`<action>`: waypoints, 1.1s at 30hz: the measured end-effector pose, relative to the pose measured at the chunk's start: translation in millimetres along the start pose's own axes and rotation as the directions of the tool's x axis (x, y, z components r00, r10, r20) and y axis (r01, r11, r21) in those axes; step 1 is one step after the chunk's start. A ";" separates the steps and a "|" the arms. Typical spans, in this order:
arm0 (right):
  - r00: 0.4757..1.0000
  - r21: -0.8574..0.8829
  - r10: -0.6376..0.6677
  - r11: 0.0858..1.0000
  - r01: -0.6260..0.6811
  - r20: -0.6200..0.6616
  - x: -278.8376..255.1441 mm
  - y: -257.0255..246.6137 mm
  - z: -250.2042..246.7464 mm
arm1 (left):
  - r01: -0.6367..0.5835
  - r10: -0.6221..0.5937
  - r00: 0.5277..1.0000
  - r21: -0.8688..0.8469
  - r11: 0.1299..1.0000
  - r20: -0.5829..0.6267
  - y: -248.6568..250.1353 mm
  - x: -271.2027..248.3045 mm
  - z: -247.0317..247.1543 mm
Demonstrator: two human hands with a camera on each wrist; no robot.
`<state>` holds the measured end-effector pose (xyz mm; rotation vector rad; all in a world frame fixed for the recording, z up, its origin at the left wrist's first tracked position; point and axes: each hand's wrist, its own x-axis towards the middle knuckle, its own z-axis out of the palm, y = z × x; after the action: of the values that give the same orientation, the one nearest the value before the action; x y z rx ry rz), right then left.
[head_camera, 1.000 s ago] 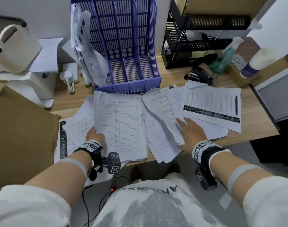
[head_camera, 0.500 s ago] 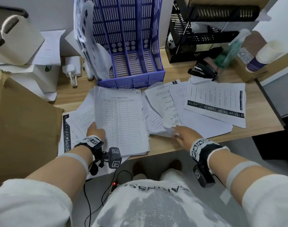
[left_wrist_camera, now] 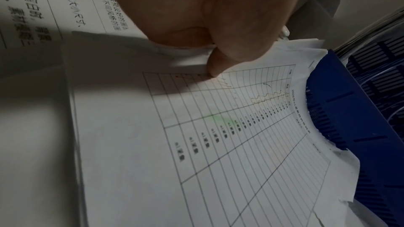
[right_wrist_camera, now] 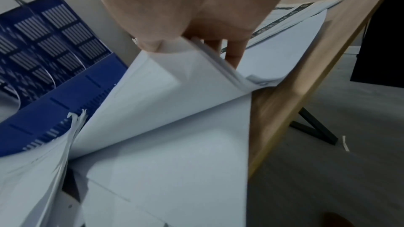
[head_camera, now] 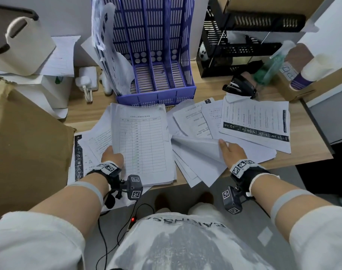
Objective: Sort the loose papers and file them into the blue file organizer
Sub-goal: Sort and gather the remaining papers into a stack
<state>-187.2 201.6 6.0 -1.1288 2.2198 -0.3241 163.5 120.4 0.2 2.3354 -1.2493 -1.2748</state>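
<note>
The blue file organizer (head_camera: 156, 55) stands upright at the back of the desk, with several papers (head_camera: 109, 55) leaning in its leftmost slot. Before it lies a stack topped by a table form (head_camera: 142, 143). My left hand (head_camera: 112, 155) grips that stack's left edge, thumb on top (left_wrist_camera: 216, 65). To the right, loose sheets (head_camera: 197, 160) fan out over the desk edge. My right hand (head_camera: 232, 152) pinches the edge of several of them (right_wrist_camera: 166, 84) between thumb and fingers (right_wrist_camera: 196, 30), lifting and curling them leftward.
More printed sheets (head_camera: 255, 121) lie at the right on the wooden desk (head_camera: 205, 90). A cardboard box (head_camera: 26, 143) crowds the left side. A black stapler (head_camera: 242, 86), spray bottle (head_camera: 271, 67) and black mesh rack (head_camera: 234, 45) stand at the back right; a white charger (head_camera: 86, 80) sits back left.
My right hand went from lying flat on the sheets to pinching their near edge, then lifted and folded them up and leftward. The left hand stayed on the form stack.
</note>
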 end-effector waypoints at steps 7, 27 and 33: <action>0.970 -0.029 0.062 0.997 -0.071 -0.237 12.4 -1.7 -11.2 | 0.001 -0.002 0.999 -0.035 0.999 -0.032 -2.3 1.3 -1.6; 0.984 0.035 0.151 0.988 -0.148 -0.094 2.6 7.9 -15.1 | 0.027 -0.029 0.997 -0.029 0.999 -0.067 -9.2 3.9 -5.3; 0.974 -0.201 -0.115 0.967 0.155 0.196 -1.2 3.7 7.7 | 0.016 -0.020 0.998 -0.058 0.998 -0.058 -12.5 4.6 -5.8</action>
<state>-184.2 205.2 -1.3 -1.3718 2.0561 -0.0320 176.4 123.5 -5.6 2.3312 -1.1607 -1.2221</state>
